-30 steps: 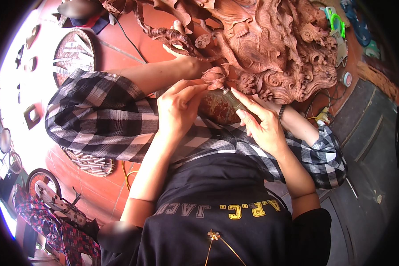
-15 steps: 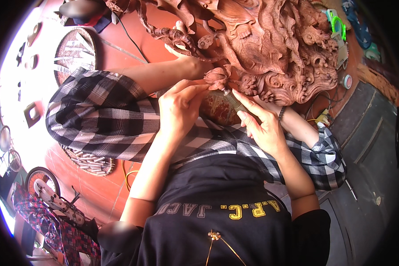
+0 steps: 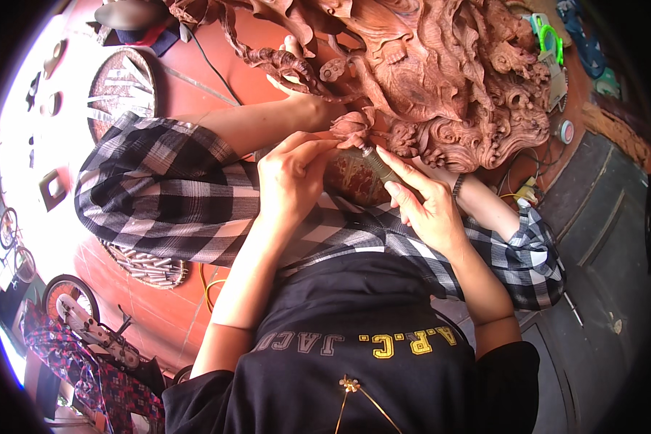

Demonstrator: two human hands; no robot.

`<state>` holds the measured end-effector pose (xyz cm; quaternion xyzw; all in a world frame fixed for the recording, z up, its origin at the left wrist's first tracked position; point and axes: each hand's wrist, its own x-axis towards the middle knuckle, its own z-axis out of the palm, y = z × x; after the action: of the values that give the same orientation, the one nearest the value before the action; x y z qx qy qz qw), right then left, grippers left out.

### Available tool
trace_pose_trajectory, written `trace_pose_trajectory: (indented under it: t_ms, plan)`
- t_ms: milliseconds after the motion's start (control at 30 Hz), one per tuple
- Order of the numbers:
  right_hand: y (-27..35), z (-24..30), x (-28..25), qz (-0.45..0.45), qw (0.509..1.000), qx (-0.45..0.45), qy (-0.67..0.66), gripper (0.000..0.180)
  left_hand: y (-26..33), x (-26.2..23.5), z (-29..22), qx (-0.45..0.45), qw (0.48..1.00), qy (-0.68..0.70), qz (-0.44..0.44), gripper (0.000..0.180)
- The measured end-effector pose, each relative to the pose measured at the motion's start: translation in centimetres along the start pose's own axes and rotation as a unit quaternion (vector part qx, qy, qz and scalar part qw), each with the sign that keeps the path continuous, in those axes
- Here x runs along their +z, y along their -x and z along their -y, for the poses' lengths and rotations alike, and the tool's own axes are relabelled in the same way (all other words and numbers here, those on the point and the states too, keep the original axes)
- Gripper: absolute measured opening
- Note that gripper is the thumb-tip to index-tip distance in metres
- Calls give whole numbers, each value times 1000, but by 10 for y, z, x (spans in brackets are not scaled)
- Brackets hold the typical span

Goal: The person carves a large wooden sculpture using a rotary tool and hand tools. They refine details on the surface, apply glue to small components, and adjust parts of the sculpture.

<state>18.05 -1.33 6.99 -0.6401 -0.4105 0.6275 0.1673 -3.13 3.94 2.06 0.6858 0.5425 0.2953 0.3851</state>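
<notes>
A large reddish-brown wood carving [image 3: 427,79] with wavy, leaf-like folds fills the top of the view. From its near edge juts a carved wooden flower bud [image 3: 351,126]. My left hand [image 3: 291,177] is closed, its bent fingertips pinching at the bud's near left side; the exact contact is partly hidden. In my right hand [image 3: 428,206] lies a slim rotary carving handpiece [image 3: 380,166] with a dark grip and a metal nose. The index finger stretches along the handpiece, and its nose meets the underside of the bud.
My crossed legs in checked cloth [image 3: 173,181] flank the carving. To the left are a round woven tray [image 3: 152,76] with pale strips and a basket of small rods [image 3: 148,267]. A black cable [image 3: 213,65] crosses the tiled floor. Dark wooden panels [image 3: 593,217] lie at right.
Both hands keep nearly the same pose at the bud. Only a very slight shift of the view and of the hands shows.
</notes>
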Motion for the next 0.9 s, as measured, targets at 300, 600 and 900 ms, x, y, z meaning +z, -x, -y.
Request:
trace_pose_trajectory:
  t_ms: [300, 600, 900]
  plan:
    - [0, -4, 0, -50, 997, -44, -37, 45, -1, -1, -1, -8, 1000, -17, 3, 8]
    - [-1, -2, 10, -22, 995, -97, 26, 45, -1, -1, -1, -21, 1000, -9, 9, 11]
    - [-2, -7, 9, -25, 997, -76, 1, 46, -1, 0, 1, 6, 999, -35, -4, 14]
